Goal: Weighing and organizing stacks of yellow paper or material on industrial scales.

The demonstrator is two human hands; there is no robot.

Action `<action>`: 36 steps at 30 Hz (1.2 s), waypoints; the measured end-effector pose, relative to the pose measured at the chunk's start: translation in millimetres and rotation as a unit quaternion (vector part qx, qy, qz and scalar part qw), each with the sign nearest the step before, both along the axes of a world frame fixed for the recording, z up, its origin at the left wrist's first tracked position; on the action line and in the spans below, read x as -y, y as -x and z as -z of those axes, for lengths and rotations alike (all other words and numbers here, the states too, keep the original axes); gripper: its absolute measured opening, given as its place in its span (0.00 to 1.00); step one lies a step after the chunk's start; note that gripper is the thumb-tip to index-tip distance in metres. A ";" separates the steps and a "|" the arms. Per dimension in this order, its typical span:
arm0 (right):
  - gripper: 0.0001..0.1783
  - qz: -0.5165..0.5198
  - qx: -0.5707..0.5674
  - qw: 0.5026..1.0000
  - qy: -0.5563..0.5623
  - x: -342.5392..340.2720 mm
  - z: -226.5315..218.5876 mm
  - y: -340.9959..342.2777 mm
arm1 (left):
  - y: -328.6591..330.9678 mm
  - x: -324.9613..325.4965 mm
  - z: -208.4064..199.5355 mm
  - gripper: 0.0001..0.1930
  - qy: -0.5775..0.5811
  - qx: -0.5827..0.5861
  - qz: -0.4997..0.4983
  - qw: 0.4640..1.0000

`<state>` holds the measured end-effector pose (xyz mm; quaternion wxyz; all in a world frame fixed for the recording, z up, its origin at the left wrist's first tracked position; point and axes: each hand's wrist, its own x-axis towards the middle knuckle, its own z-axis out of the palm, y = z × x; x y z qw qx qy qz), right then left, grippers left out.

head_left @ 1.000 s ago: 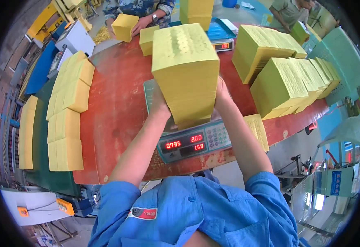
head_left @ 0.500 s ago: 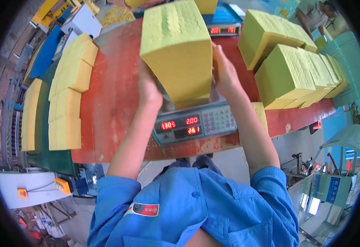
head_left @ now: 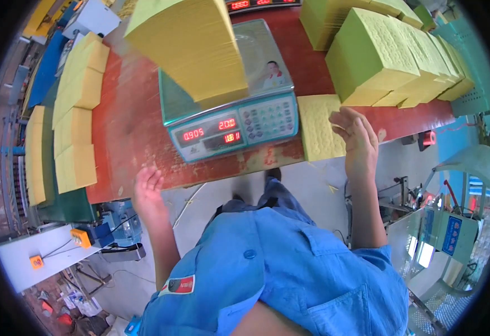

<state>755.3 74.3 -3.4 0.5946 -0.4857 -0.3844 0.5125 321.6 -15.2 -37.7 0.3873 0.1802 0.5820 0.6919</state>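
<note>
Head: right hand [head_left: 361, 144] (loosely cupped) near yellow block [head_left: 319, 130]

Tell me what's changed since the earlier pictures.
The left hand and right hand have let go of the stack and drawn back toward the body, apart and open. The readout on the scale changed. The stack still stands there; the blocks at right stayed put.

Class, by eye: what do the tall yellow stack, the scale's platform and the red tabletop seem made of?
Tall yellow stack: probably matte paper; fine layer lines show.
Scale's platform: glossy metal or plastic; it reflects light.
Red tabletop: perhaps painted wood; worn patches near the edge.
</note>
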 end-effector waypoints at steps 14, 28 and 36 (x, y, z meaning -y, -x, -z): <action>0.14 -0.021 -0.135 0.990 0.033 148.0 44.2 124.7 | 69.0 95.9 -11.2 0.12 0.010 0.012 -0.004 1.000; 0.13 -0.074 -0.154 0.984 0.053 160.4 35.7 164.7 | 48.4 84.6 -17.4 0.11 0.026 -0.046 0.118 0.992; 0.12 -0.035 -0.164 0.983 0.076 151.8 39.8 107.0 | -149.7 2.1 -28.2 0.05 -0.115 -0.236 0.458 0.849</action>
